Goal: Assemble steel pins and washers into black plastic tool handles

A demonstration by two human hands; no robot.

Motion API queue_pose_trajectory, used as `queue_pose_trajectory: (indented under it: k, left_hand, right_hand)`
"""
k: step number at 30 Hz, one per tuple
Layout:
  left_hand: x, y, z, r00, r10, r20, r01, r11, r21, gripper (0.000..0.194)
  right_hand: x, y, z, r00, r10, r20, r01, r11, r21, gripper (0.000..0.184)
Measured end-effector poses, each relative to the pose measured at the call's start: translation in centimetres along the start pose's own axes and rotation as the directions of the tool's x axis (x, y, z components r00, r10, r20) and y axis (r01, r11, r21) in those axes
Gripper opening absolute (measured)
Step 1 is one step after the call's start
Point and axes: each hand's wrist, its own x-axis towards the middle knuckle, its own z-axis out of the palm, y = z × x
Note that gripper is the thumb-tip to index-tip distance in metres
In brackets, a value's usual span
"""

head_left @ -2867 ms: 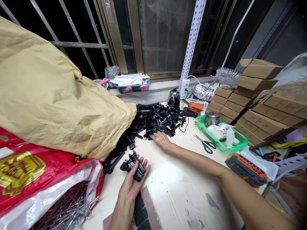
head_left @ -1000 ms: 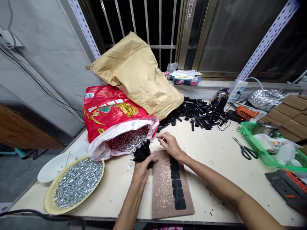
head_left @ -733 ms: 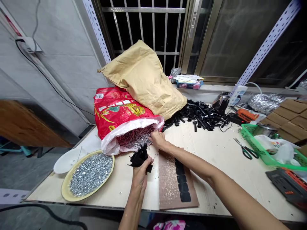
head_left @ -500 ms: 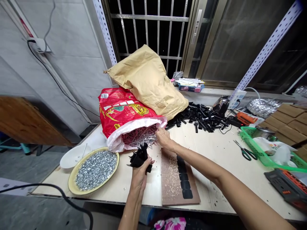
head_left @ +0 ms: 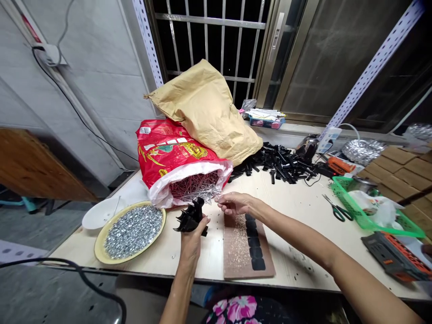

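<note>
My left hand (head_left: 191, 238) is wrapped round a bunch of black plastic pieces (head_left: 190, 218), held above the table's front. Just outside the mouth of a red and white sack (head_left: 175, 153), my right hand (head_left: 234, 203) has its thumb and fingertips pinched together. Whatever is between them is too small to make out. Lying on its side, the sack shows many long thin nails (head_left: 195, 185) in its opening. Below my right hand lies a brown board (head_left: 232, 265) with pale crumbs and a row of black squares (head_left: 254, 243).
A yellow bowl of metal washers (head_left: 133, 231) and a white dish (head_left: 101, 213) stand left. Behind are a large paper sack (head_left: 205, 112) and a heap of black pieces (head_left: 283, 164). Scissors (head_left: 337, 209), a green basket (head_left: 381, 218) and an orange-black tool case (head_left: 398, 256) lie right.
My right hand has left the sack's rim and come back a little toward me, fingertips pinched. My left hand keeps the black pieces. The view has shifted slightly.
</note>
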Motion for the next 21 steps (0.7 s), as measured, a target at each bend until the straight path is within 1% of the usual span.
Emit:
queue_pose_trajectory:
  k: [1,2,4,5,7,8,10,11,12,14,17,19,21]
  left_hand:
    - [-0.1,0.0,-0.3,1.000,0.004,0.001,-0.004,1.000,0.024,0.032]
    - [-0.2,0.0,-0.6,1.000,0.006,0.004,-0.006,0.998,0.056,0.031]
    - [-0.3,0.1,-1.0,1.000,0.005,0.010,-0.006,0.992,0.127,0.029]
    - [-0.4,0.1,-1.1,1.000,-0.001,0.010,-0.001,0.988,0.153,0.029]
    - [-0.4,0.0,-1.0,1.000,-0.018,0.010,0.016,0.986,0.166,0.029]
    - [-0.4,0.0,-0.9,1.000,-0.029,0.013,0.026,0.987,0.157,0.030]
    - [-0.6,-0.1,-0.5,0.998,-0.049,0.035,0.044,0.991,0.127,0.030]
    - [-0.8,0.0,-0.3,0.997,-0.056,0.052,0.050,0.993,0.108,0.030]
    - [-1.0,0.1,0.0,0.996,-0.062,0.071,0.056,0.995,0.087,0.030]
    - [-1.5,0.4,0.5,0.992,-0.070,0.107,0.066,0.997,0.042,0.031]
    - [-2.2,0.8,0.9,0.986,-0.073,0.149,0.073,0.997,0.003,0.034]
    - [-2.3,0.8,0.9,0.985,-0.086,0.152,0.086,0.996,0.010,0.037]
    - [-2.2,0.4,0.5,0.990,-0.095,0.107,0.091,0.995,0.042,0.040]
  right_hand:
    - [-0.6,-0.3,0.3,1.000,-0.017,0.010,0.017,1.000,0.022,0.011]
    - [-1.3,-0.7,0.5,0.998,-0.060,0.001,0.060,0.997,0.050,0.013]
    - [-2.6,-1.7,0.9,0.977,-0.209,-0.049,0.212,0.975,0.060,0.019]
    - [-3.1,-2.2,1.0,0.953,-0.298,-0.062,0.300,0.953,0.033,0.019]
    - [-3.7,-3.1,1.2,0.886,-0.459,-0.058,0.453,0.886,-0.099,0.018]
    - [-3.8,-3.5,1.3,0.851,-0.524,-0.043,0.508,0.840,-0.189,0.020]
    - [-3.6,-3.9,1.5,0.788,-0.616,-0.003,0.573,0.735,-0.363,0.022]
    - [-3.4,-4.0,1.6,0.767,-0.642,0.021,0.587,0.687,-0.429,0.021]
    - [-3.2,-3.9,1.8,0.756,-0.653,0.050,0.593,0.650,-0.475,0.020]
    - [-2.9,-3.8,2.2,0.754,-0.649,0.099,0.595,0.612,-0.520,0.020]
    - [-3.0,-3.6,2.9,0.746,-0.651,0.143,0.602,0.566,-0.564,0.018]
    - [-3.2,-3.5,3.3,0.733,-0.654,0.186,0.614,0.520,-0.594,0.016]
    - [-3.3,-3.5,3.5,0.736,-0.635,0.233,0.621,0.496,-0.607,0.013]
